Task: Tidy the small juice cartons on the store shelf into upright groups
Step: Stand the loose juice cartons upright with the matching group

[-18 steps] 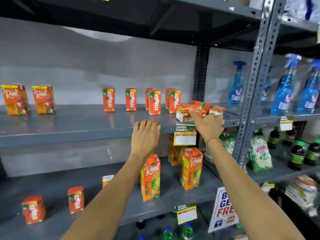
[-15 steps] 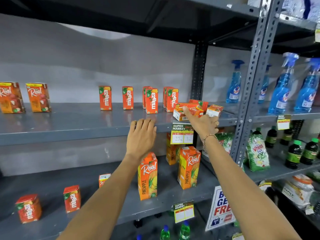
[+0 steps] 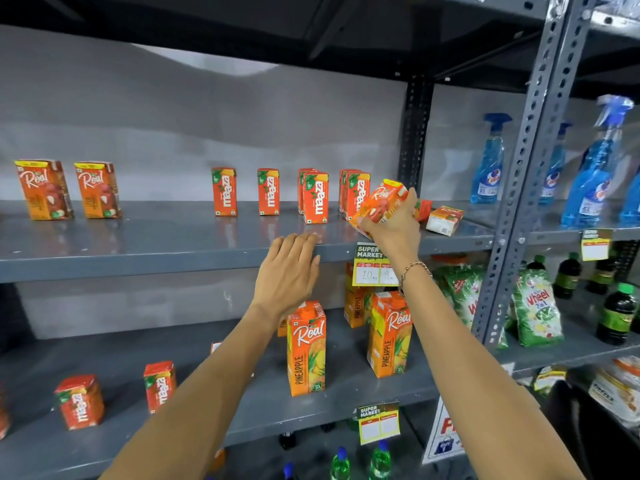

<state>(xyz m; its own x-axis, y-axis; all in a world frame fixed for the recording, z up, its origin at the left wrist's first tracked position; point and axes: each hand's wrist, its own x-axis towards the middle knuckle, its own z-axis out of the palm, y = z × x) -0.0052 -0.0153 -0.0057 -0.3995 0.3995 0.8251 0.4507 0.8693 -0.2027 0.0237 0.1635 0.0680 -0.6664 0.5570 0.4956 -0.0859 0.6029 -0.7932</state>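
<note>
My right hand [image 3: 394, 227] grips a small orange Real juice carton [image 3: 379, 202], lifted and tilted above the upper shelf [image 3: 138, 240]. Another small Real carton [image 3: 445, 220] lies on its side just right of it, and a further one [image 3: 423, 209] shows behind my fingers. Upright Maaza cartons stand along the back: one [image 3: 224, 191], one [image 3: 268, 191], a pair [image 3: 314, 197] and a pair [image 3: 356, 194]. Two upright Real cartons [image 3: 43, 189] [image 3: 98, 189] stand at the far left. My left hand [image 3: 289, 268] rests open on the shelf's front edge.
The lower shelf holds tall Real pineapple cartons [image 3: 306, 348] [image 3: 389, 334] and small Maaza cartons [image 3: 80, 400] [image 3: 160, 385]. A price tag [image 3: 372, 265] hangs under my right hand. A grey upright post [image 3: 519, 188] divides off blue spray bottles [image 3: 488, 161], detergent bags [image 3: 536, 306] and dark bottles [image 3: 616, 313].
My right hand has closed on a small Real carton that lay flat and raised it off the shelf, tilting it. My left hand stays at the shelf edge.
</note>
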